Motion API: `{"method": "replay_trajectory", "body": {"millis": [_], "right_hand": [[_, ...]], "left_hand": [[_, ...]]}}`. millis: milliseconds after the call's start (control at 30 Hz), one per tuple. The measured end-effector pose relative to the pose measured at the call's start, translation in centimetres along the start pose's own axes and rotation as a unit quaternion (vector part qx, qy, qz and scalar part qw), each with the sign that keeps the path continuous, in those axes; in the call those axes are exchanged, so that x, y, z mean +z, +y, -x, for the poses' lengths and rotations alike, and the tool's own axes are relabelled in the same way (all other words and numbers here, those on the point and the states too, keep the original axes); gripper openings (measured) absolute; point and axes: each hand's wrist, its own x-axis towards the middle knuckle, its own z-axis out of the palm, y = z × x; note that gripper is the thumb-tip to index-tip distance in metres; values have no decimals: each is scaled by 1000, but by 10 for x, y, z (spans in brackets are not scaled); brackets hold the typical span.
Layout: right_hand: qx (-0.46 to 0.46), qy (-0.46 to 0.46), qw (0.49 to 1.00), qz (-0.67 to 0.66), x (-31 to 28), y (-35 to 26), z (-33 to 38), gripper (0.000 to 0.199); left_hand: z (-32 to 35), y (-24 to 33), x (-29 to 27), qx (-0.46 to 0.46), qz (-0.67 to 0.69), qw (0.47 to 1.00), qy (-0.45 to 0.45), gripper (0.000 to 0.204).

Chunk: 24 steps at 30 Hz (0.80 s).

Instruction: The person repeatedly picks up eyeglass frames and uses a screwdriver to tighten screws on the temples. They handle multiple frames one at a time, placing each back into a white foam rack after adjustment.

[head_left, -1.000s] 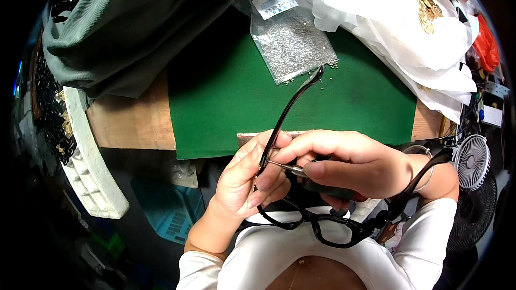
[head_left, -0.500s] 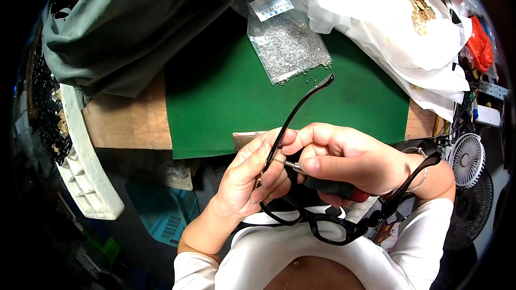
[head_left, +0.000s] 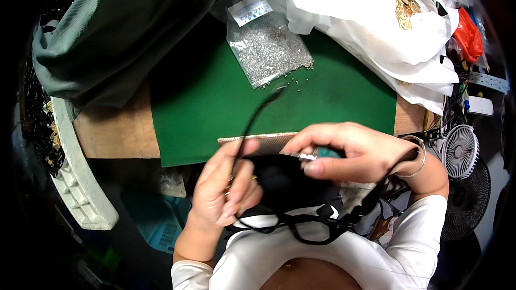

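Observation:
Black-framed eyeglasses (head_left: 285, 219) hang below the table edge, one temple rising past my left hand (head_left: 223, 185). My left hand is closed on the frame near the hinge, with small gold-coloured bits at its fingers. My right hand (head_left: 357, 153) grips a screwdriver (head_left: 327, 152) with a teal handle. Its metal shaft points left, apart from the glasses. The other temple passes behind or beside my right wrist, partly hidden. The raised temple is blurred by motion. A clear bag of tiny silvery screws (head_left: 269, 48) lies on the green mat (head_left: 188, 113), several loose ones at its mouth.
A dark grey-green cloth (head_left: 107, 37) covers the far left. White sheets (head_left: 371, 37) hold gold-coloured pieces (head_left: 403, 8) at the far right. A white moulded tray (head_left: 80, 193) stands left. Fans (head_left: 460, 150) and a red bag (head_left: 467, 35) sit right.
My right hand has drawn the screwdriver away from the glasses' hinge, leaving a gap. My left hand has shifted left and down with the glasses. The whole view has moved slightly.

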Motion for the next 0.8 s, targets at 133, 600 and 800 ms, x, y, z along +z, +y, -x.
{"method": "replay_trajectory", "body": {"millis": [133,600,800], "right_hand": [[-42,266,852,449,0,11,-11,45],[-68,353,811,461,1,29,-11,32],[-39,349,803,482,5,26,-16,32]], "left_hand": [[-8,-2,5,-8,-83,996,-8,36],[-20,-8,-6,62,-12,994,-87,40],[-16,-6,-11,36,48,996,-68,38]]}}
